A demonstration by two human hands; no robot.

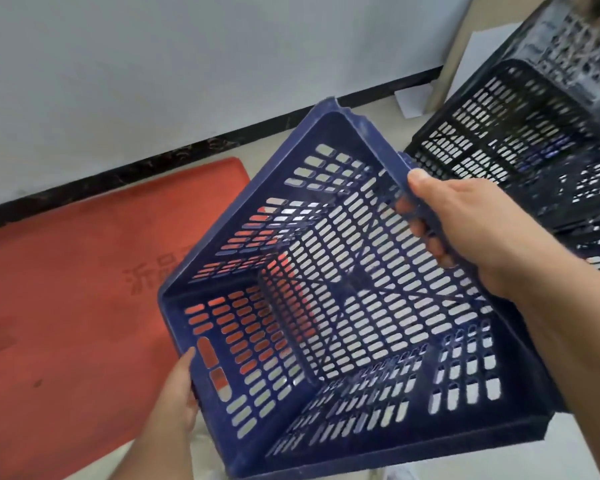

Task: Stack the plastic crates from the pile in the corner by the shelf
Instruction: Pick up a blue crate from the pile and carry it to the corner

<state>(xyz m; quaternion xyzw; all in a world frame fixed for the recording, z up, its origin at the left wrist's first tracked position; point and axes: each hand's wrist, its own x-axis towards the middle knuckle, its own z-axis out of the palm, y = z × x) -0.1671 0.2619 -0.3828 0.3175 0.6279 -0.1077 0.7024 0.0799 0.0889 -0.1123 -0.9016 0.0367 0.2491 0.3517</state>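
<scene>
Both hands hold a blue plastic crate [333, 289] tilted in the air, open side facing the camera: the right hand [471, 223] has its grip clamped over the upper right rim with fingers [420, 226] curled inside, and the left hand [177, 389] has its grip pressed on the lower left wall by the handle slot, fingers behind the wall and hidden. The crate hangs above a red mat [66, 289] on the floor [368, 109] by the white wall [187, 64], and dark crates [520, 140] lie tipped just beyond it at upper right, near the right hand.
</scene>
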